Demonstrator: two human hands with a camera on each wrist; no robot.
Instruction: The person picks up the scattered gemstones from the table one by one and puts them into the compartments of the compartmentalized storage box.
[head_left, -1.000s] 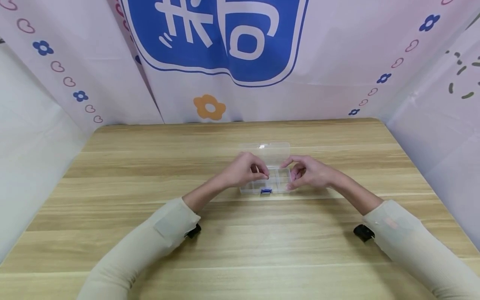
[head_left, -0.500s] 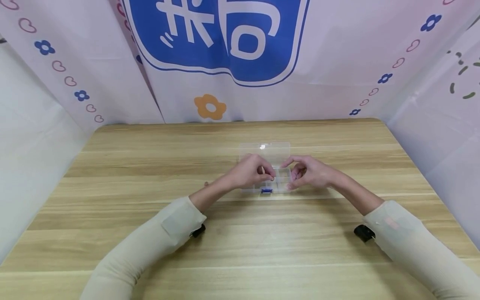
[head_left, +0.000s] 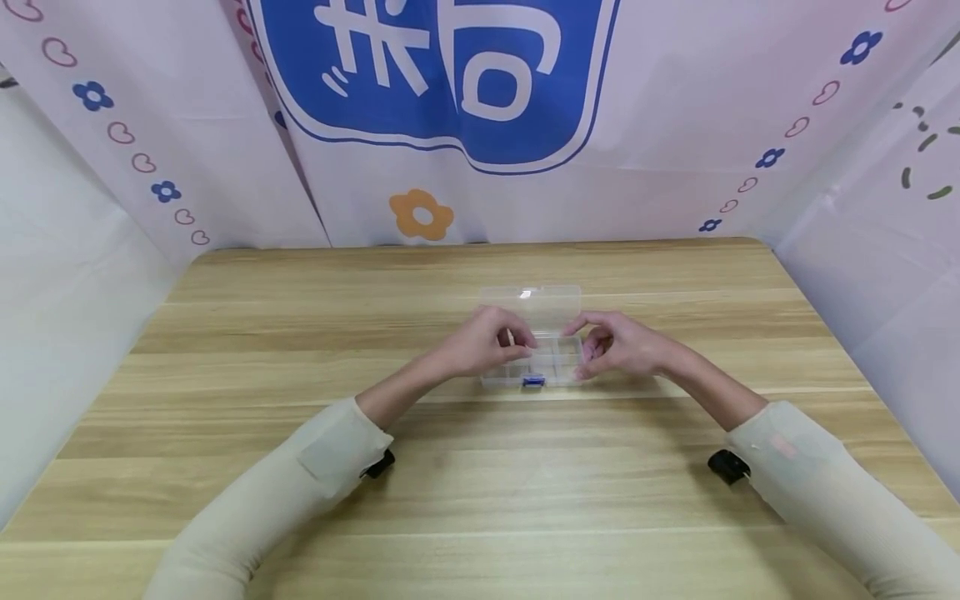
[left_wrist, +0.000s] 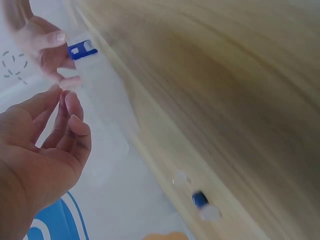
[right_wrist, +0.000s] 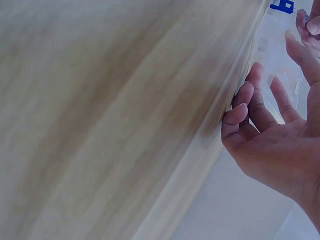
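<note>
A clear plastic compartment box (head_left: 567,350) lies on the table, its lid (head_left: 551,307) laid back on the far side and a blue latch (head_left: 533,382) at its front. My left hand (head_left: 491,340) is over the left compartments, with thumb and fingertips brought together. The right wrist view shows a tiny bluish piece (right_wrist: 306,18) at those fingertips; its kind is too small to make out. My right hand (head_left: 621,343) holds the box's right end, index finger at the back corner and thumb at the front.
In the left wrist view, a small dark blue piece (left_wrist: 200,199) and a whitish translucent piece (left_wrist: 210,213) lie on the wooden table (head_left: 480,483), another pale piece (left_wrist: 181,177) beside them. A printed curtain (head_left: 637,167) hangs along the table's back edge.
My left hand moved right over the box by half a second ago, then came back left. A small brownish spot seen beside the left forearm is now hidden. My right hand stayed in place.
</note>
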